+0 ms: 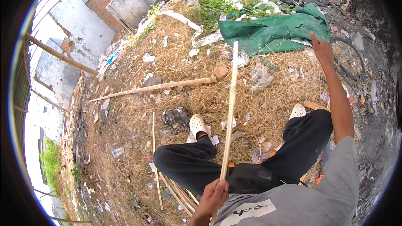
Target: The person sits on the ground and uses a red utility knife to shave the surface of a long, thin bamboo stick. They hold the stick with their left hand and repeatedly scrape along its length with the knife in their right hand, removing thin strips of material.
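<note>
My left hand [215,193], low in the view by my waist, is closed around a long pale bamboo strip [230,119]. The strip rises past my lap, its far end close to the green tarp [272,33]. Stretched out to the far right, my right hand [322,51] is beside the tarp's right end, well apart from the strip. Its fingers are curled, with one digit sticking up; a small reddish spot shows at them, but I cannot make out what they hold, if anything.
A bamboo pole [155,88] lies across the dry grass beyond my left shoe [198,126]. Near my left knee are a thin strip [155,159], a dark lump [176,118] and more strips [180,194]. Litter surrounds me; a black hose [356,50] curves at right.
</note>
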Tool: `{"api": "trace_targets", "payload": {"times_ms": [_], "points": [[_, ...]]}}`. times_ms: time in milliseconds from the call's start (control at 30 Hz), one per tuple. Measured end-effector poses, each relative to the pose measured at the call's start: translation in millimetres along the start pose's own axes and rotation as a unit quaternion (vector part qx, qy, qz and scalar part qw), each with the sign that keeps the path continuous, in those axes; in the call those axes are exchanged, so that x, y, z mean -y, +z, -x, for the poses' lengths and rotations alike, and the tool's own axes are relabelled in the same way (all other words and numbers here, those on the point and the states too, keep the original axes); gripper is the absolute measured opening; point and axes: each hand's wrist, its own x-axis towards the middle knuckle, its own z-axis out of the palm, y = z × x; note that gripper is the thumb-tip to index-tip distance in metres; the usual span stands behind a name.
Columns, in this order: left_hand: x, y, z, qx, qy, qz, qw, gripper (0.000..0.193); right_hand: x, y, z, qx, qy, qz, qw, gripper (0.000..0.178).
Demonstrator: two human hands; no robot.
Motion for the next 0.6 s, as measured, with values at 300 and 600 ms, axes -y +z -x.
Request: {"api": "trace_targets", "payload": {"times_ms": [300,600], "points": [[-32,18,-53,0.008,0.060,-0.079,0.995,0.034,47,11,126,0.093,-0.339,-0.019,0.936,0.065],[-33,37,-63,0.041,0.044,-0.077,0.995,0.033,76,18,154,0.071,-0.492,-0.126,0.859,0.062]]}}
